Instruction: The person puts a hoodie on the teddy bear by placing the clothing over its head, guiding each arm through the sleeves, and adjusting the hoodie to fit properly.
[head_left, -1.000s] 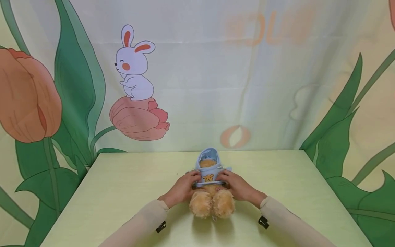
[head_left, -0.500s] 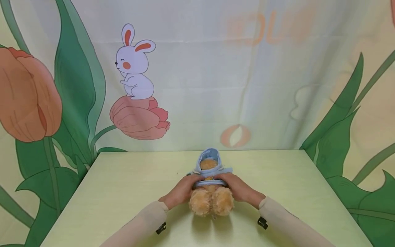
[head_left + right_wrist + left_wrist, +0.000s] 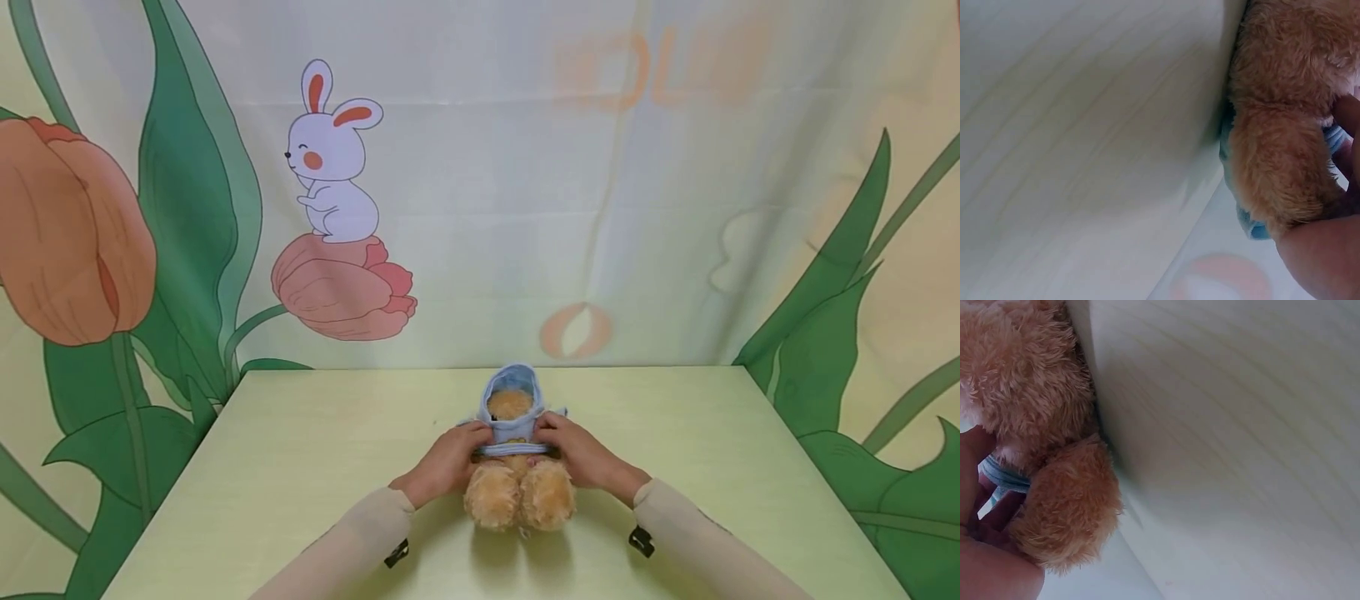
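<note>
A fluffy tan plush toy (image 3: pixel 491 497) lies on the table with its round feet toward me. It wears a light blue hoodie (image 3: pixel 513 434), and tan fur shows inside the raised hood. My left hand (image 3: pixel 447 460) grips the hoodie's left side near the hem, and my right hand (image 3: pixel 587 456) pinches the cloth on the right side. In the left wrist view, a furry limb (image 3: pixel 1072 503) lies against my left hand (image 3: pixel 997 569). The right wrist view has my right hand (image 3: pixel 1322 253) next to another furry limb (image 3: pixel 1282 165). Some fingertips are hidden by fur and cloth.
The pale yellow-green table (image 3: pixel 315 450) extends on both sides of the toy. Behind it hangs a printed curtain (image 3: pixel 480 208) with a rabbit and tulips. A black clip (image 3: pixel 641 540) sits at the right sleeve, another black clip (image 3: pixel 397 552) at the left.
My fingers moved over the hoodie's front, then back toward its sides. The cloth is now bunched, and the printed bear on it is mostly folded out of sight. The head view shifted slightly.
</note>
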The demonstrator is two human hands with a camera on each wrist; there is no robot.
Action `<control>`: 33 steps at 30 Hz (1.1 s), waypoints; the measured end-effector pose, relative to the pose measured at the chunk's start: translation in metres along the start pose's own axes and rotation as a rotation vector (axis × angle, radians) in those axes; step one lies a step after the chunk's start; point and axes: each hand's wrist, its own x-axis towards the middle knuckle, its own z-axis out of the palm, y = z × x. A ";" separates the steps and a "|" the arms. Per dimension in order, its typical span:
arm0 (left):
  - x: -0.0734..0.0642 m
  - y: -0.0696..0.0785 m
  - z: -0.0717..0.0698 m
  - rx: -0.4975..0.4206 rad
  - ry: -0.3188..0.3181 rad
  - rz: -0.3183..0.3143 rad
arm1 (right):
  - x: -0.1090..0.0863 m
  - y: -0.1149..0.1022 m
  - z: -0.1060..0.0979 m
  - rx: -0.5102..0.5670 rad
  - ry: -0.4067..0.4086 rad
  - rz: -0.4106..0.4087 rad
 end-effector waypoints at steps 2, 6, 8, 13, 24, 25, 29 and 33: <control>-0.001 0.001 0.000 -0.006 -0.009 -0.022 | -0.001 -0.001 0.000 -0.009 -0.012 0.014; -0.002 0.001 0.000 -0.053 -0.032 -0.065 | -0.002 -0.003 -0.002 0.023 -0.026 0.056; -0.002 0.002 0.001 -0.060 -0.045 -0.061 | -0.003 -0.004 -0.003 0.046 -0.038 0.072; -0.002 0.003 0.003 -0.047 -0.060 -0.020 | -0.006 -0.003 -0.001 0.020 -0.073 0.059; -0.001 0.006 -0.002 0.002 -0.087 -0.048 | -0.008 -0.002 -0.001 -0.042 -0.068 0.056; -0.001 0.006 -0.003 0.014 -0.094 -0.055 | -0.007 -0.002 -0.002 -0.047 -0.077 0.061; 0.001 0.007 -0.005 0.019 -0.118 -0.106 | -0.006 -0.001 -0.002 0.006 -0.099 0.118; 0.000 0.007 -0.004 0.018 -0.147 -0.144 | -0.010 0.002 0.001 0.041 -0.108 0.152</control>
